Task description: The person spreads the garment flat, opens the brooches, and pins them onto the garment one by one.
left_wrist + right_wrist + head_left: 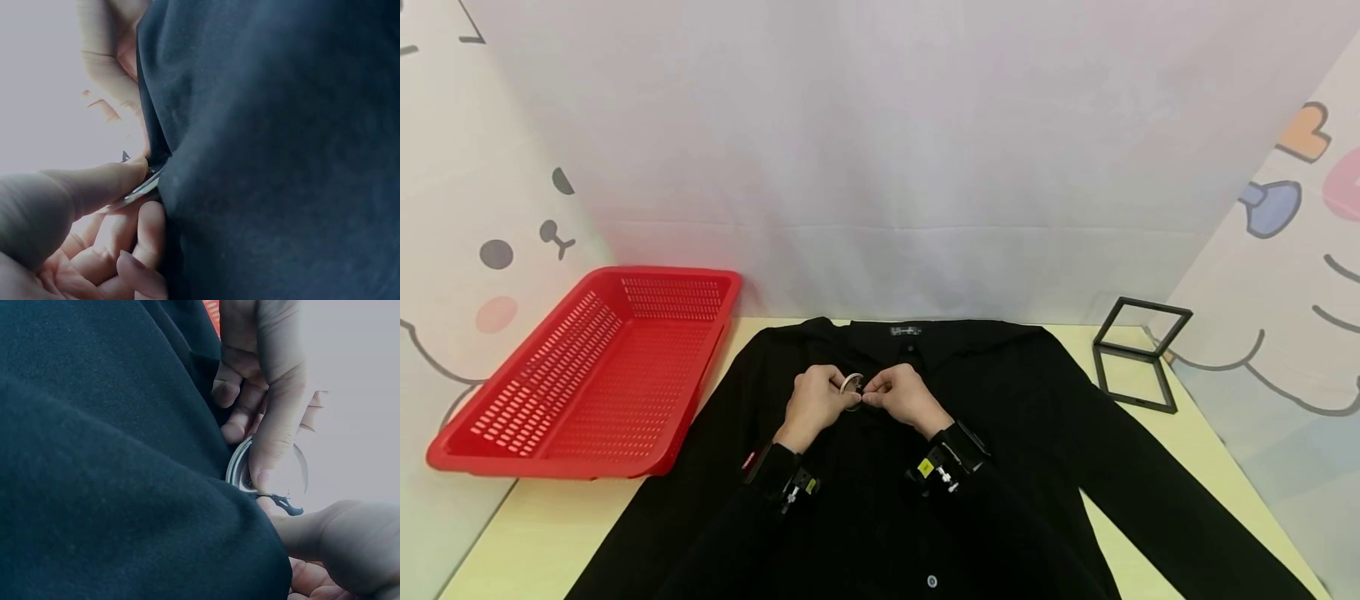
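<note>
A black long-sleeved shirt [1000,392] lies front up, collar away from me. Over its upper front, my left hand [815,404] pinches a round, silver-rimmed badge [234,469] between thumb and fingers, its rim against a raised fold of cloth. In the right wrist view the left thumb lies across the badge's hollow side. Close beside it, my right hand [906,396] has its thumb and fingertips together on the shirt fold at the badge's edge. A small dark piece [287,505] sticks out there; fingers and cloth partly hide the contact.
A red perforated basket [700,400] stands at the left, beside the shirt's sleeve. At the back right is a black hinged frame [1135,354]. The pale table [1217,467] shows around the shirt, and white curtains with cartoon prints enclose it. A light button [932,581] sits on the shirt's lower front.
</note>
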Demonstrator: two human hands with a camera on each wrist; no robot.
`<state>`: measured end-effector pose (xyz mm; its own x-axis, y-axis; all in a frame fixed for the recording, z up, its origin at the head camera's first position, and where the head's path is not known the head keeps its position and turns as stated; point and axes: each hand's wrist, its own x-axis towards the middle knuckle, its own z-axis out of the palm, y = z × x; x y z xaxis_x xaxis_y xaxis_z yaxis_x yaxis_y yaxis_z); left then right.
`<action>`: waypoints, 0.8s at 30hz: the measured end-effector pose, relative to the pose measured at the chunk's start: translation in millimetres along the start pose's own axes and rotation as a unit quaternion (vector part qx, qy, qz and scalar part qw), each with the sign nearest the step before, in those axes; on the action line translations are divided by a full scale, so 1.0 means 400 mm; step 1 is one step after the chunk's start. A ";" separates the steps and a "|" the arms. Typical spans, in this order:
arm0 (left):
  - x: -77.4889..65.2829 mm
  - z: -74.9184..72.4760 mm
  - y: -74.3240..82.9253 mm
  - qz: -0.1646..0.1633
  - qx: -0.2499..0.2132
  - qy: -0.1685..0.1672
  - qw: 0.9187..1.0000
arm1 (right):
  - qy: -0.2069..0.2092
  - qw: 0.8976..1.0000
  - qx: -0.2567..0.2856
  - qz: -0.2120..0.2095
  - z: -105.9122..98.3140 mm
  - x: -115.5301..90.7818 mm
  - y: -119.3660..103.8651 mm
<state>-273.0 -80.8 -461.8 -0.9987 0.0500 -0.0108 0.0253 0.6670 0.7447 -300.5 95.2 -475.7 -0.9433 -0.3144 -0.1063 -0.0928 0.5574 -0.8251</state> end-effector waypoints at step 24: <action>-0.007 0.005 0.001 0.006 0.004 0.014 1.000 | -0.011 1.000 -0.010 -0.002 -0.003 -0.008 -0.006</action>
<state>-270.2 -79.3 -462.7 -0.9992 0.0368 0.0175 0.0377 0.6719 0.7397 -297.7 95.9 -472.5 -0.9360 -0.3329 -0.1147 -0.1031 0.5706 -0.8147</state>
